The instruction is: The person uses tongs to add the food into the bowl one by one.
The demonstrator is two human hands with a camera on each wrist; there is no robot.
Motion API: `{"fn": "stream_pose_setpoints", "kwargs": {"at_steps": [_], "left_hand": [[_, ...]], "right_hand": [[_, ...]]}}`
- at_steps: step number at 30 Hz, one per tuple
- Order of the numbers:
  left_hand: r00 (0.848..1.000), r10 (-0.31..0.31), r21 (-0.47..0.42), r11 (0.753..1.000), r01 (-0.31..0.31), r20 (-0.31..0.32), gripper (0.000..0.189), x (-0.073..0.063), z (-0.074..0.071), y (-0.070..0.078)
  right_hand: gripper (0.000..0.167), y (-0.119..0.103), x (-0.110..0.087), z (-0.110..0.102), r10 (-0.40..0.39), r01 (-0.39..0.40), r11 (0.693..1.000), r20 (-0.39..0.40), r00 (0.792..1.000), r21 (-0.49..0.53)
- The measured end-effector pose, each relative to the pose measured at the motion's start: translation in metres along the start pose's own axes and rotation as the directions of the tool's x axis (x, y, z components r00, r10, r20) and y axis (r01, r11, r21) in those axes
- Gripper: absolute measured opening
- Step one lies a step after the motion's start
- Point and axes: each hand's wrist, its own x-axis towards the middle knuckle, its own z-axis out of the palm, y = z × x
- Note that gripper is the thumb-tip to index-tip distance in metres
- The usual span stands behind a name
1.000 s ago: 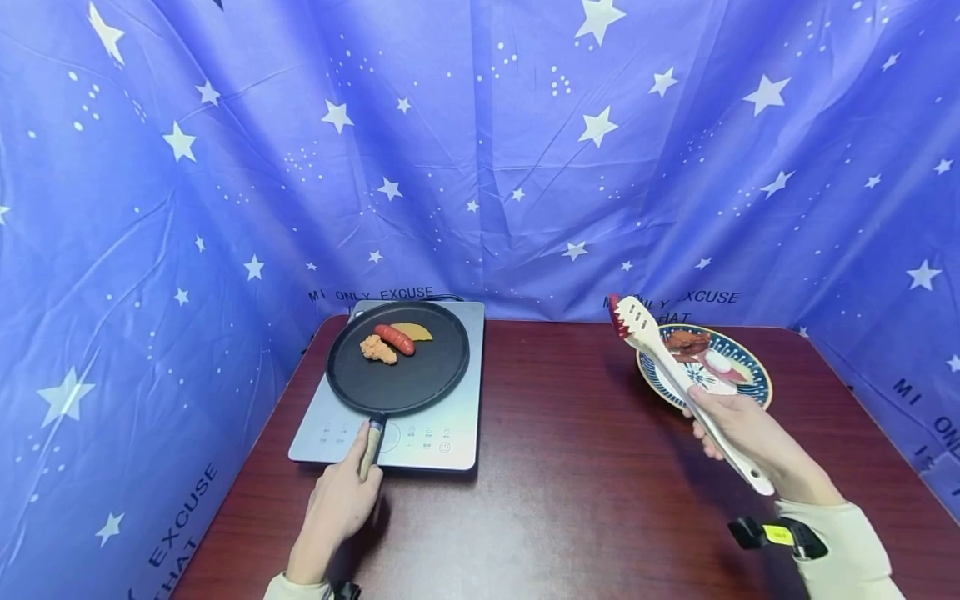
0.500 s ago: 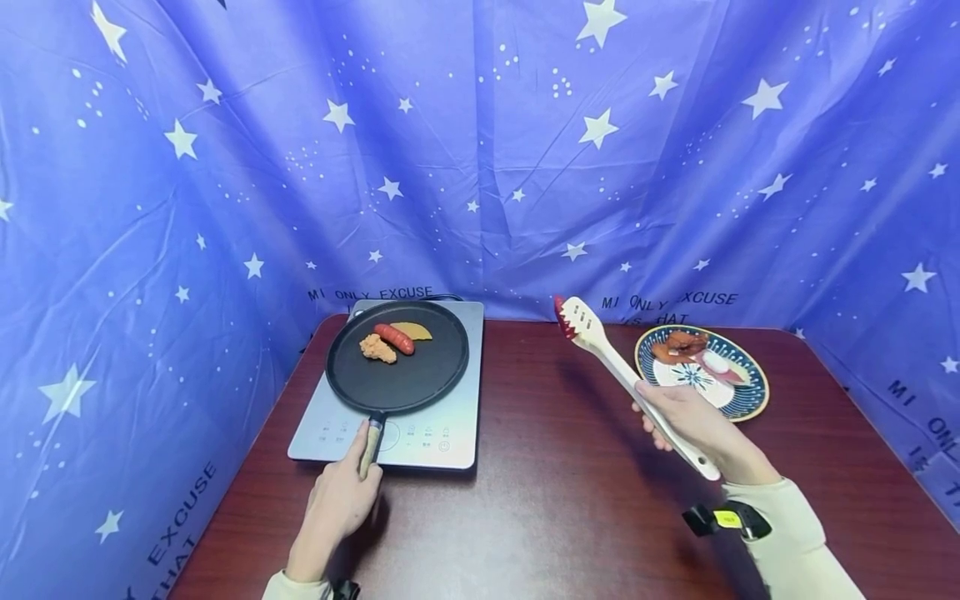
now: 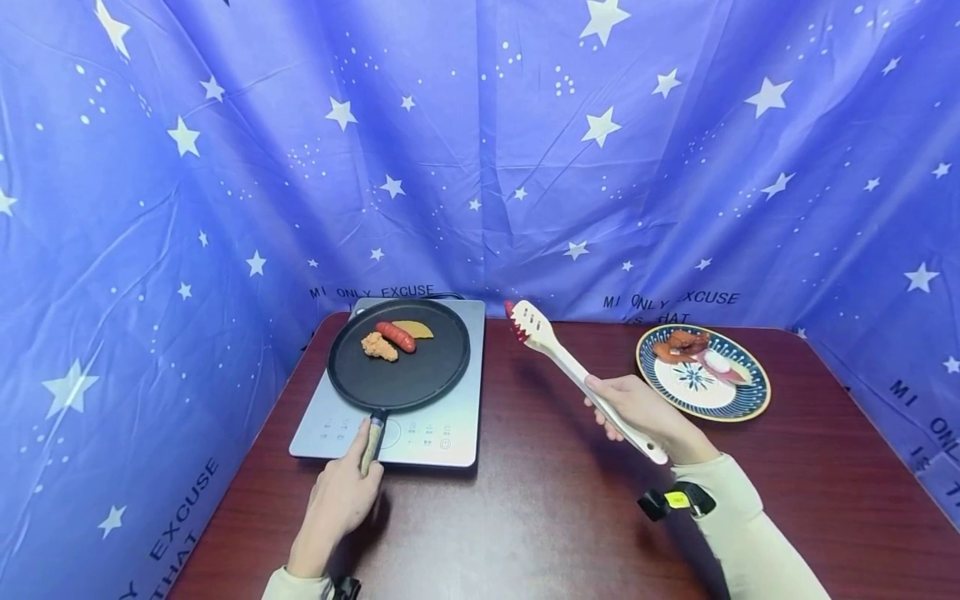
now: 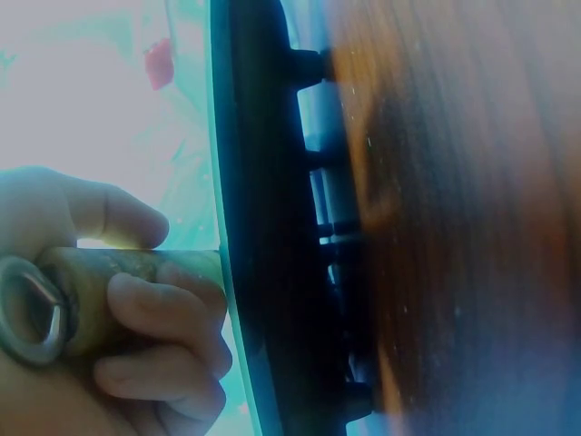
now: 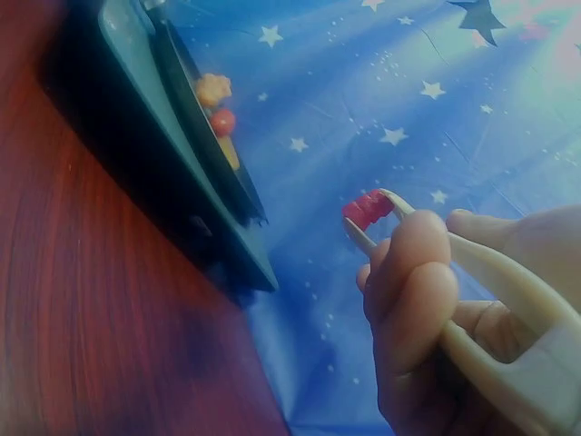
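Observation:
My left hand (image 3: 341, 500) grips the handle (image 3: 370, 450) of a flat black frying pan (image 3: 397, 387) standing on an induction cooker (image 3: 453, 417). In the left wrist view, fingers (image 4: 168, 313) curl round the handle, with a metal ring at its end. In the pan lie a red scored sausage (image 3: 395, 337), a fried chicken piece (image 3: 378, 347) and a yellow wedge (image 3: 414, 330). My right hand (image 3: 637, 408) holds cream kitchen tongs (image 3: 558, 354) between the pan and a plate. Their tips pinch a small dark-red food piece (image 5: 367, 209), raised above the table.
At the right stands a blue-patterned plate (image 3: 651, 371) bearing a brown roasted meat piece (image 3: 678, 344) and a pale egg-like piece (image 3: 717, 362) on a pinkish slice. A purple-blue star curtain (image 3: 480, 167) hangs behind the dark red wooden table (image 3: 540, 500).
My right hand has moved left from over the plate, carrying the tongs and the red piece toward the pan. The left hand stays on the pan handle.

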Motion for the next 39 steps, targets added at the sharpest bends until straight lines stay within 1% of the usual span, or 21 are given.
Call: {"fn": "stream_pose_setpoints", "kwargs": {"at_steps": [5, 13, 21, 26, 29, 34, 39], "left_hand": [[1.0, -0.006, 0.0, 1.0, 0.006, 0.002, 0.07, 0.0, 0.0, 0.0], [1.0, -0.006, -0.003, 1.0, 0.006, 0.003, 0.07, 0.001, 0.001, 0.0], [1.0, -0.003, -0.005, 1.0, 0.003, 0.005, 0.07, 0.001, 0.001, -0.001], [1.0, -0.003, -0.007, 1.0, 0.003, 0.006, 0.07, 0.0, 0.002, -0.001], [1.0, -0.001, -0.009, 1.0, 0.002, 0.006, 0.07, -0.001, 0.003, -0.001], [1.0, -0.001, -0.003, 1.0, 0.001, 0.004, 0.07, -0.001, 0.003, -0.001], [1.0, -0.005, 0.001, 1.0, 0.005, 0.002, 0.07, -0.001, 0.002, 0.0]], "right_hand": [[0.052, -0.005, 0.012, 0.013, -0.013, 0.013, 1.0, 0.038, 0.999, 0.001], [0.049, -0.017, 0.027, 0.031, -0.014, 0.014, 1.0, 0.07, 0.997, -0.004], [0.047, -0.022, 0.043, 0.046, -0.016, 0.018, 1.0, 0.089, 0.996, -0.015], [0.047, -0.023, 0.053, 0.052, -0.016, 0.02, 0.999, 0.096, 0.995, -0.039], [0.047, -0.023, 0.058, 0.054, -0.012, 0.018, 0.998, 0.087, 0.996, -0.066], [0.047, -0.024, 0.067, 0.057, 0.011, -0.004, 0.991, 0.05, 0.999, -0.132], [0.047, -0.029, 0.076, 0.063, 0.006, -0.002, 0.98, 0.021, 1.0, -0.199]]}}
